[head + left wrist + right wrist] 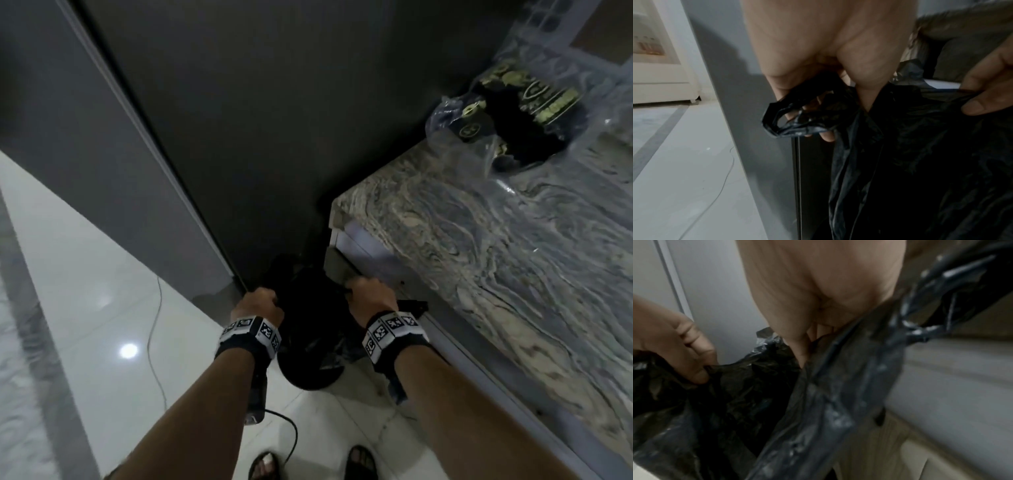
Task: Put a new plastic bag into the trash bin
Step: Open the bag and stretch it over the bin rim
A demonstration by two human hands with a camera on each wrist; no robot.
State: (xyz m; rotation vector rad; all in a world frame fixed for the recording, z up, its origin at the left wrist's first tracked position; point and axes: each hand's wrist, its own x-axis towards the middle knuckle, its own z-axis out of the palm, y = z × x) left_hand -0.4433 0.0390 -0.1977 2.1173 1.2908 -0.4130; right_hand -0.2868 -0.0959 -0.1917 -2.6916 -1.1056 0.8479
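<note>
My left hand and right hand each pinch the black plastic bag's rim; spread wide, lower into trash bin below my fingers

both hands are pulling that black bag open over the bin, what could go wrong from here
1. The left hand and right hand grip bunched edges of the thin black bag; pulling apart too hard could tear it.
2. The trash bin is wedged between the dark panel and the marble counter, so the far rim may be hard to reach.
3. A cable lies on the floor nearby; a trip hazard.
</note>
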